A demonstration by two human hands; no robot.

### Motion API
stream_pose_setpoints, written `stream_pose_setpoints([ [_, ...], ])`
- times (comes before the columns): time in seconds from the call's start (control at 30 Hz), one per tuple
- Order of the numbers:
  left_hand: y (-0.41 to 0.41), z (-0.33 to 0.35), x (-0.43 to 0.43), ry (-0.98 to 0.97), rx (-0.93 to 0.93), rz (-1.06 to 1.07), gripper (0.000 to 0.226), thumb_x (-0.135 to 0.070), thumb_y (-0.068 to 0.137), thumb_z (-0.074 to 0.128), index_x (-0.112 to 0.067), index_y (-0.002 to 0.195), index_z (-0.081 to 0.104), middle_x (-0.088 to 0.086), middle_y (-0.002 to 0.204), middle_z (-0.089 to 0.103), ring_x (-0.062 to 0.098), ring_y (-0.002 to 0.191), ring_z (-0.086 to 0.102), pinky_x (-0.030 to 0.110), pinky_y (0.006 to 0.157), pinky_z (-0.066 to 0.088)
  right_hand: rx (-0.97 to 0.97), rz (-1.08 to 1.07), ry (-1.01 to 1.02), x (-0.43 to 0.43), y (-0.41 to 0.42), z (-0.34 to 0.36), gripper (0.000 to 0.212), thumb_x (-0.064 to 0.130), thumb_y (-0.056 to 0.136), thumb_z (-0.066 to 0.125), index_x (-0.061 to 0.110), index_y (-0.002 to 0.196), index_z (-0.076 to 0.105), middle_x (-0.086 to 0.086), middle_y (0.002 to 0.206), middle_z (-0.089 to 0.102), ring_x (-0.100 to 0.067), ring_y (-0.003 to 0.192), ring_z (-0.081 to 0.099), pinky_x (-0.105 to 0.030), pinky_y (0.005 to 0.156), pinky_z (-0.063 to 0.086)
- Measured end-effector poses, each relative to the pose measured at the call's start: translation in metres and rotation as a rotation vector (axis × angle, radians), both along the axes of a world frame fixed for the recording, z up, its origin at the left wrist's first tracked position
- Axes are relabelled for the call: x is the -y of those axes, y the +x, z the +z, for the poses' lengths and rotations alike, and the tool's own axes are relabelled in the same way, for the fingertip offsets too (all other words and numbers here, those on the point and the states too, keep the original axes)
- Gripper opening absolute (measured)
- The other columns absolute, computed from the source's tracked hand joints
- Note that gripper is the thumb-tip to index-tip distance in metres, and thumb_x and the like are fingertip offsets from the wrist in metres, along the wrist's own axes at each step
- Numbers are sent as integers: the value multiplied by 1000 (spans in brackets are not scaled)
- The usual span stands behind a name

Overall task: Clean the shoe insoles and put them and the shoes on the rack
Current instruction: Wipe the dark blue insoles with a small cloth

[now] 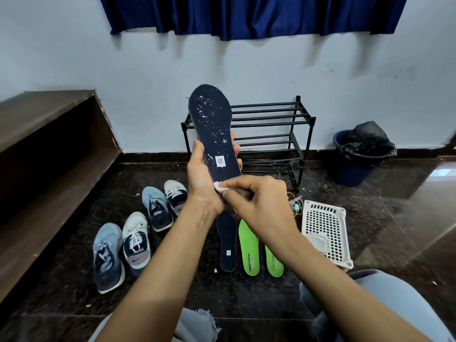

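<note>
The rack (269, 111) at the floor's far edge holds nothing yet. 4 shoes (108, 257) sit toward the floor's left edge, and 3 insoles (227, 243) lie mid-floor. The left hand (202, 183) grips a speckled navy insole (213, 124) upright. The right hand (261, 201) pinches what looks like a wipe (219, 186) at its heel. Cleaning seems barely begun.

Blue curtain (246, 13) hangs on pale wall (74, 58) above dark floor (246, 299).
</note>
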State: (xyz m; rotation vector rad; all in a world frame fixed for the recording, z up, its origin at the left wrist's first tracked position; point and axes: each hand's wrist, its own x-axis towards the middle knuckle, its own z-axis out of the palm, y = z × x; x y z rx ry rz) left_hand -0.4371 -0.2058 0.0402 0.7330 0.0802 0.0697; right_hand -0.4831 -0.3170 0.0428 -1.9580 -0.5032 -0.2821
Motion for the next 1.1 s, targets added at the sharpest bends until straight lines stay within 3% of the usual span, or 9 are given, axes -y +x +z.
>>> stream_pose_setpoints([
  [0.1,-2,-1,3,27,-1,14,65,-53,102,26,-3,130,58,7,122,66,16,79,58,31,69,46,7,13,16,-3,1,2,14,9,80,70,19,88,77,3,76,73,0,67,63,-6,64,43],
  [0.27,-3,4,-6,48,-4,4,65,-52,99,31,-2,130,58,9,101,64,17,70,54,30,64,43,51,24,-376,0,7,0,18,13,84,64,20,96,75,-3,94,73,-23,92,66,-35,85,50],
  [0.47,0,4,-5,9,21,9,69,-55,101,22,-2,125,59,9,101,65,17,70,55,28,63,46,-21,19,-63,-3,4,3,12,13,81,69,19,88,77,2,72,73,-5,67,64,-11,66,46],
  [0.57,0,2,-1,30,26,12,71,-54,102,22,0,135,53,11,114,62,19,74,56,29,64,49,3,5,-26,-3,6,3,13,10,81,70,19,87,77,3,74,73,-3,69,64,-12,69,48],
  [0.7,2,4,-3,43,10,-9,67,-55,102,21,-5,121,63,9,98,67,18,70,55,29,63,45,60,5,-370,1,12,-2,20,12,85,62,21,98,75,-4,96,73,-21,91,66,-32,85,50],
  [0.77,3,6,-6,7,28,19,66,-53,102,22,-4,127,60,7,109,67,16,75,58,29,64,45,66,-12,-507,3,13,-4,22,13,86,59,22,100,74,-5,100,71,-27,95,64,-35,86,49],
  [0.83,4,6,-9,-17,40,22,70,-54,102,22,-2,137,51,8,115,62,16,76,58,29,64,47,70,-8,-396,3,10,-5,19,12,84,62,19,96,75,-3,92,73,-18,85,67,-27,82,50],
  [0.97,4,3,-4,10,33,0,74,-59,100,21,-2,134,54,9,99,64,16,70,55,27,62,47,-45,0,-44,2,4,-1,13,13,81,69,21,88,77,6,69,71,-3,61,61,-8,59,42],
  [1.1,2,2,2,-8,26,-29,70,-58,101,21,-6,110,66,5,86,69,14,66,60,31,65,49,17,23,-70,1,7,0,15,8,81,69,17,90,77,0,76,73,-1,68,63,-8,65,44],
])
